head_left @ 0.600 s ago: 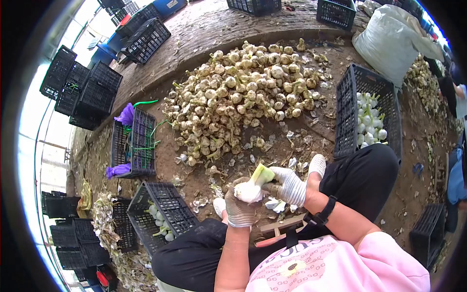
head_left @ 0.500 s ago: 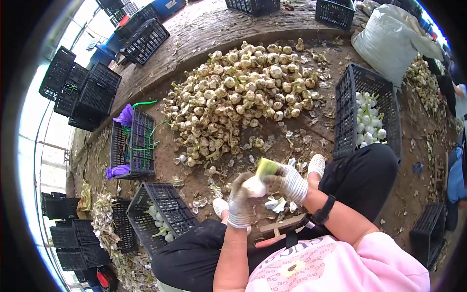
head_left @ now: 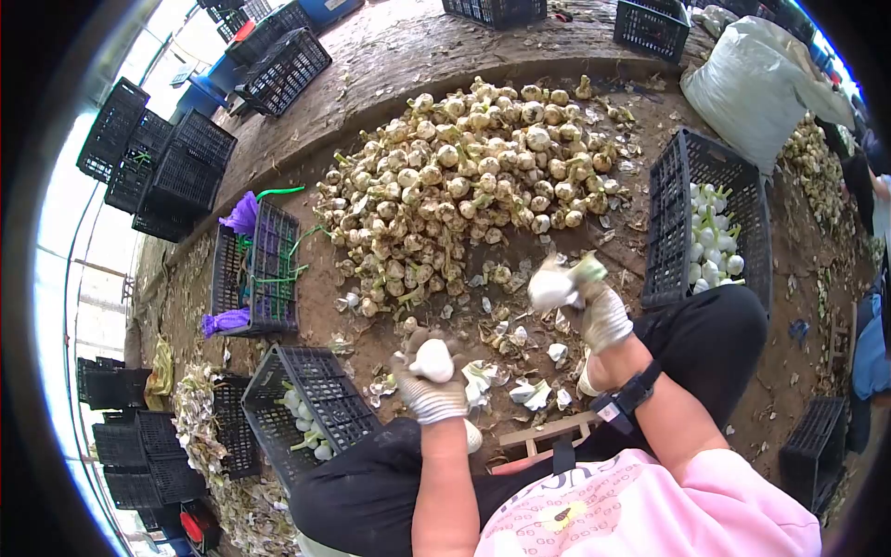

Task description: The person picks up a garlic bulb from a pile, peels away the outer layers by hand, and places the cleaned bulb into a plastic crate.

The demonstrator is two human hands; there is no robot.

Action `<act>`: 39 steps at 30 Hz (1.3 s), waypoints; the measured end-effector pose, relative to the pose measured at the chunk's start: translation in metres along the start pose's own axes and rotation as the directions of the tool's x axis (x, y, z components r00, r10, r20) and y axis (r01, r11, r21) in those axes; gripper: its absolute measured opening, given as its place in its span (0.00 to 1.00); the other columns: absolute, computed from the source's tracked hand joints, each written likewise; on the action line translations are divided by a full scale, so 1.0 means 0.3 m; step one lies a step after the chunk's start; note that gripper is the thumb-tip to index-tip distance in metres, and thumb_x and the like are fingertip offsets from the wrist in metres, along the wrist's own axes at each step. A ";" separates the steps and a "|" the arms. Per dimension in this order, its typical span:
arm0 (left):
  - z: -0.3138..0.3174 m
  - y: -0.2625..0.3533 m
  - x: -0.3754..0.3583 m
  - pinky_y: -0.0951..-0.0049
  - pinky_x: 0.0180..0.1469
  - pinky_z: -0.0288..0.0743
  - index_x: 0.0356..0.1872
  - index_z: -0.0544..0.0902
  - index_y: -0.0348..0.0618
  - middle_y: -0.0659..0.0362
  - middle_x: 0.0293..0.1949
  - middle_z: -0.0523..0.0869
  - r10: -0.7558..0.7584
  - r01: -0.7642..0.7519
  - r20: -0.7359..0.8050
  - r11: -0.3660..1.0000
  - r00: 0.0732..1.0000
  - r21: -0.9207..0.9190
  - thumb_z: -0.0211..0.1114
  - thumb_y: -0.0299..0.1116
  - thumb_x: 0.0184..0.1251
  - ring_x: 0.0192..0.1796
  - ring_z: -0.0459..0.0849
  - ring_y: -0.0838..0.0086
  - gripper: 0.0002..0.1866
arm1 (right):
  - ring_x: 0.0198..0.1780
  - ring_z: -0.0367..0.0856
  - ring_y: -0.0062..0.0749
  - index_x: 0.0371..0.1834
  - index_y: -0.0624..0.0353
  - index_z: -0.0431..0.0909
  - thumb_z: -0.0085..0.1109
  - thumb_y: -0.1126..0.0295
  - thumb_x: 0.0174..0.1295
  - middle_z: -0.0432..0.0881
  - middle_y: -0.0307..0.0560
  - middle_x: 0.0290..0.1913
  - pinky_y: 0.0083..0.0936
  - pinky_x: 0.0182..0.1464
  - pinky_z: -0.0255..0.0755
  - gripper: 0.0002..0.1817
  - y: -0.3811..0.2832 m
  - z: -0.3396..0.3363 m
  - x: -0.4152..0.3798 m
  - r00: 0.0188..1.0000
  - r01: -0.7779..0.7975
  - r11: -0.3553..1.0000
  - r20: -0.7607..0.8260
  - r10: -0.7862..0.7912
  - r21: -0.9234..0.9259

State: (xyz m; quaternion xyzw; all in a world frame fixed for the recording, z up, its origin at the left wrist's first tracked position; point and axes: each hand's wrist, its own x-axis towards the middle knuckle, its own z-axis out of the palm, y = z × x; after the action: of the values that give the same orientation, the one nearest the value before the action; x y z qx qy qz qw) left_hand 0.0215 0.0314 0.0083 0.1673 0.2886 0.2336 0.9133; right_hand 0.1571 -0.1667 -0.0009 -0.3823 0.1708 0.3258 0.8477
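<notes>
A clean white garlic bulb (head_left: pixel 432 360) sits in my left hand (head_left: pixel 432 395), the gloved fingers curled round it. My right hand (head_left: pixel 603 317), also gloved and apart from the left, grips a pale garlic piece with a greenish stem (head_left: pixel 557 286). That piece is blurred, and I cannot tell whether it is a whole bulb or stripped skin. Beyond both hands rises a large heap of dirty garlic bulbs (head_left: pixel 464 176). Loose white garlic skins (head_left: pixel 529 394) lie on the ground between my feet.
On the right stands a black crate (head_left: pixel 664 223) with white stemmed bulbs; another crate (head_left: pixel 325 399) with bulbs is by my left knee. A crate with purple net bags (head_left: pixel 223 278) stands left. A white sack (head_left: pixel 742 88) sits back right. Another person (head_left: pixel 871 348) is at the right edge.
My hands have moved apart from their joined position. The left carries the white bulb left and down; the right has swung up and right with the stemmed piece.
</notes>
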 end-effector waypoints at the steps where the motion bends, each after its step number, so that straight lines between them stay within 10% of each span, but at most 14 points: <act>1: 0.004 0.021 0.002 0.63 0.23 0.80 0.38 0.80 0.39 0.52 0.34 0.82 0.006 -0.006 0.022 1.000 1.000 0.018 0.50 0.62 0.59 0.29 0.82 0.61 0.31 | 0.37 0.79 0.28 0.53 0.62 0.67 0.61 0.71 0.52 0.80 0.46 0.37 0.22 0.37 0.77 0.24 0.003 -0.027 -0.007 0.987 -0.018 0.927 0.139 0.076 -0.374; 3: 0.013 -0.005 -0.001 0.68 0.29 0.80 0.43 0.78 0.40 0.52 0.37 0.82 0.090 -0.106 0.103 0.982 0.991 0.156 0.46 0.69 0.56 0.34 0.82 0.64 0.37 | 0.40 0.78 0.27 0.64 0.60 0.58 0.66 0.70 0.50 0.80 0.47 0.42 0.21 0.39 0.75 0.38 0.082 -0.045 -0.042 0.911 0.120 0.528 0.304 0.277 -0.841; 6: 0.000 -0.136 -0.048 0.68 0.52 0.72 0.59 0.67 0.40 0.52 0.53 0.75 0.237 -0.376 0.315 0.768 0.919 0.519 0.47 0.71 0.54 0.52 0.76 0.68 0.44 | 0.43 0.77 0.26 0.65 0.59 0.57 0.66 0.66 0.52 0.76 0.45 0.48 0.21 0.41 0.74 0.38 0.189 -0.029 -0.073 0.875 0.022 0.819 0.408 0.262 -0.573; 11: 0.108 -0.115 -0.127 0.67 0.57 0.66 0.54 0.73 0.38 0.54 0.53 0.76 0.116 -0.439 0.430 0.385 0.896 0.812 0.64 0.49 0.57 0.55 0.73 0.68 0.30 | 0.43 0.77 0.25 0.61 0.60 0.60 0.64 0.66 0.54 0.75 0.43 0.47 0.22 0.41 0.74 0.32 0.141 -0.007 -0.079 0.922 -0.073 0.923 0.328 0.207 -0.377; 13: 0.109 -0.064 -0.095 0.68 0.48 0.72 0.44 0.80 0.39 0.54 0.41 0.82 0.123 -0.643 0.676 -0.224 0.727 0.732 0.68 0.34 0.53 0.44 0.80 0.65 0.17 | 0.41 0.76 0.24 0.58 0.60 0.62 0.63 0.67 0.56 0.75 0.42 0.44 0.21 0.40 0.74 0.29 0.125 0.007 -0.096 0.921 -0.067 0.902 0.320 0.220 -0.426; 20: 0.089 -0.082 -0.080 0.68 0.34 0.72 0.28 0.79 0.41 0.57 0.26 0.82 0.005 -0.654 0.786 -0.552 0.618 0.517 0.64 0.26 0.52 0.28 0.79 0.67 0.03 | 0.36 0.71 0.17 0.52 0.59 0.64 0.60 0.68 0.57 0.73 0.41 0.41 0.15 0.32 0.68 0.22 0.111 0.003 -0.107 0.890 0.027 0.711 0.340 0.302 -0.703; 23: 0.031 -0.061 -0.038 0.77 0.31 0.71 0.30 0.78 0.39 0.62 0.25 0.80 0.011 -0.133 0.146 0.484 0.989 0.865 0.62 0.25 0.56 0.27 0.77 0.78 0.02 | 0.37 0.71 0.16 0.56 0.58 0.63 0.64 0.63 0.52 0.73 0.41 0.44 0.13 0.32 0.67 0.30 0.086 0.017 -0.118 0.845 0.031 0.798 0.442 0.301 -0.602; 29: -0.011 -0.042 -0.043 0.80 0.28 0.74 0.33 0.76 0.39 0.61 0.26 0.79 -0.065 -0.027 0.089 0.644 0.994 0.765 0.59 0.27 0.60 0.27 0.77 0.79 0.04 | 0.43 0.72 0.21 0.62 0.58 0.59 0.58 0.72 0.56 0.73 0.42 0.49 0.17 0.41 0.70 0.30 0.158 -0.014 -0.092 0.831 -0.205 0.878 0.397 0.390 -0.433; 31: 0.022 -0.025 -0.063 0.78 0.26 0.75 0.32 0.76 0.41 0.60 0.25 0.79 -0.166 0.126 0.001 0.752 0.986 0.647 0.59 0.27 0.60 0.26 0.78 0.77 0.02 | 0.45 0.74 0.22 0.58 0.64 0.65 0.54 0.76 0.58 0.74 0.45 0.48 0.19 0.45 0.71 0.23 0.179 -0.037 -0.085 0.885 -0.095 0.758 0.294 0.361 -0.645; 35: 0.062 0.032 -0.058 0.71 0.23 0.77 0.27 0.78 0.44 0.58 0.25 0.80 -0.103 0.094 0.138 0.993 0.985 0.070 0.67 0.31 0.53 0.24 0.80 0.72 0.07 | 0.41 0.75 0.21 0.60 0.64 0.63 0.52 0.74 0.59 0.75 0.44 0.47 0.19 0.41 0.73 0.24 0.185 -0.028 -0.081 0.829 -0.113 0.859 0.429 0.359 -0.500; 39: 0.025 -0.025 -0.041 0.66 0.28 0.79 0.33 0.78 0.40 0.52 0.30 0.83 -0.144 0.099 0.269 0.979 0.952 0.176 0.65 0.32 0.57 0.30 0.83 0.64 0.07 | 0.41 0.73 0.20 0.57 0.61 0.67 0.54 0.65 0.60 0.75 0.41 0.46 0.18 0.40 0.70 0.22 0.203 0.063 -0.116 0.825 -0.120 0.730 0.342 0.450 -0.673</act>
State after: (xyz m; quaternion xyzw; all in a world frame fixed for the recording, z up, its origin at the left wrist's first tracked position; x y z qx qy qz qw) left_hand 0.0199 0.0173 0.0164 0.2534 0.1841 0.1269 0.9412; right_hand 0.0910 -0.1366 -0.0026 -0.5146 -0.1057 0.5787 0.6238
